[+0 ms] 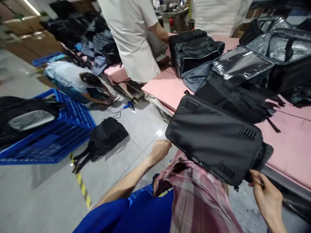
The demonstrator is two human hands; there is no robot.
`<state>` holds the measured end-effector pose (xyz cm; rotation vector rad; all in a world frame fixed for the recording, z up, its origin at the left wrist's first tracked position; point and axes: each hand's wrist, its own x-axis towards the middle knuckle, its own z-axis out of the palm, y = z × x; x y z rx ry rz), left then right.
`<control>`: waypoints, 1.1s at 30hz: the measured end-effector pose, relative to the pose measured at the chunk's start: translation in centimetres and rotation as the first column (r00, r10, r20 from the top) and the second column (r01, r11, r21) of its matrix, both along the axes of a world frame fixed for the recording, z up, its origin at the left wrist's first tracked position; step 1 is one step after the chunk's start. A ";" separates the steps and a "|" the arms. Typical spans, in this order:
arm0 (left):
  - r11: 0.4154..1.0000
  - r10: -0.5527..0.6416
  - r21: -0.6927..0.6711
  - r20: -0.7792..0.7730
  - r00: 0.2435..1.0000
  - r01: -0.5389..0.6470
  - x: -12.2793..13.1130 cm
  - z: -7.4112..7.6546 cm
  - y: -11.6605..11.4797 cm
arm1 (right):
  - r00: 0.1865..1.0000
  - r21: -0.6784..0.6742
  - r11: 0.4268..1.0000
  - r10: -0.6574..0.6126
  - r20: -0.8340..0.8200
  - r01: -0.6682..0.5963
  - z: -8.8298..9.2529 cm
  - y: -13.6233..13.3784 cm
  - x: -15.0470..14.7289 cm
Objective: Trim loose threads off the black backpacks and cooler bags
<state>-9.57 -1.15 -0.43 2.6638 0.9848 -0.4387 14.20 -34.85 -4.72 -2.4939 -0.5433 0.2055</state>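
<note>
A black bag (213, 136) with ribbed rubber feet at its corners is tilted in front of me, its flat base facing up, partly over the table edge. My left hand (160, 150) is closed at the bag's left edge, its fingertips hidden against the bag. At the lower right corner, my right hand (266, 191) is closed on the edge of the bag. A small dark object shows between the right fingers, too small to name.
A pink-topped table (289, 145) holds several black bags, some silver-lined (245, 61). A person in white (131, 35) stands across it; another person (70, 76) crouches on the floor. At left are a blue crate (73, 129) and a black backpack (107, 139).
</note>
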 end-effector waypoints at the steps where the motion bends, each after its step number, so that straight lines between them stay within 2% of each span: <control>1: 1.000 -0.004 0.027 0.061 0.998 0.003 -0.2 0.5 -0.6 | 1.000 0.020 1.000 -0.015 -0.014 0.015 0.5 0.2 0.3; 3: 0.998 -0.021 0.062 0.288 0.958 0.003 -0.5 1.2 -2.4 | 0.999 0.074 0.997 -0.031 -0.008 0.032 1.3 1.0 0.8; 6: 0.988 -0.150 0.120 0.646 0.748 0.095 0.5 0.6 -6.3 | 0.999 0.121 0.992 -0.026 0.033 0.022 2.1 2.0 1.1; 8: 0.964 -0.266 0.202 0.744 0.614 0.173 2.1 -0.4 -8.9 | 0.998 0.119 0.993 -0.020 0.052 0.014 2.3 2.2 1.2; 10: 0.941 -0.338 0.264 0.763 0.551 0.212 3.9 -1.2 -11.0 | 0.999 0.109 0.994 -0.014 0.046 0.009 2.5 2.2 1.2; 15: 0.896 -0.444 0.321 0.691 0.571 0.308 6.8 -2.1 -14.0 | 0.999 0.103 0.995 -0.005 0.053 -0.001 2.4 1.9 0.9; 19: 0.903 -0.420 0.359 0.619 0.663 0.236 7.1 -2.6 -15.4 | 0.998 0.092 0.996 0.005 0.064 -0.011 1.6 1.8 0.2; 24: 0.887 -0.449 0.347 0.489 0.748 0.306 6.6 -3.0 -16.3 | 0.996 0.109 0.994 -0.034 0.084 0.025 1.6 2.1 -0.4; 28: 0.927 -0.376 0.198 0.488 0.788 0.319 5.9 -2.3 -15.9 | 0.999 0.084 0.996 0.003 0.051 -0.007 2.2 1.9 -0.6; 30: 0.953 -0.274 0.040 0.534 0.800 0.300 5.5 -1.7 -15.5 | 0.998 0.089 0.995 0.044 0.042 -0.048 2.3 1.4 -0.6; 33: 0.953 -0.080 -0.188 0.598 0.797 0.237 4.9 -1.3 -15.3 | 0.997 0.087 0.994 0.069 0.039 -0.072 1.9 0.7 -0.7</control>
